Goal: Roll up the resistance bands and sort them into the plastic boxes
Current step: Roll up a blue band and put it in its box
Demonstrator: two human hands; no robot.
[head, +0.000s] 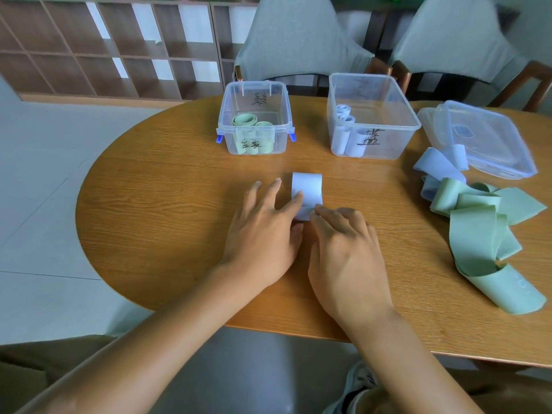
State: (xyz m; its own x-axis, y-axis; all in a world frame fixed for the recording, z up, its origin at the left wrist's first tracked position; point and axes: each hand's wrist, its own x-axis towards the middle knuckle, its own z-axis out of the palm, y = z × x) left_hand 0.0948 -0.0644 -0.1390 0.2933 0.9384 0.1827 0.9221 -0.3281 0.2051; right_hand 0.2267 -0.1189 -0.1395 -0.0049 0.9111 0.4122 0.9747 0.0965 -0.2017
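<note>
A pale blue band lies flat on the wooden table in front of me. My left hand presses its near left part with straight fingers. My right hand touches the band's near end with its fingertips; that end is hidden under both hands. Behind stand two clear plastic boxes: the left box holds rolled green bands, the right box holds rolled blue bands. A loose pile of green bands and blue bands lies at the right.
Two clear lids are stacked at the far right, partly on the blue bands. Two grey-covered chairs stand behind the table. A brown cubby shelf lines the back left wall. The table's curved edge runs along the left.
</note>
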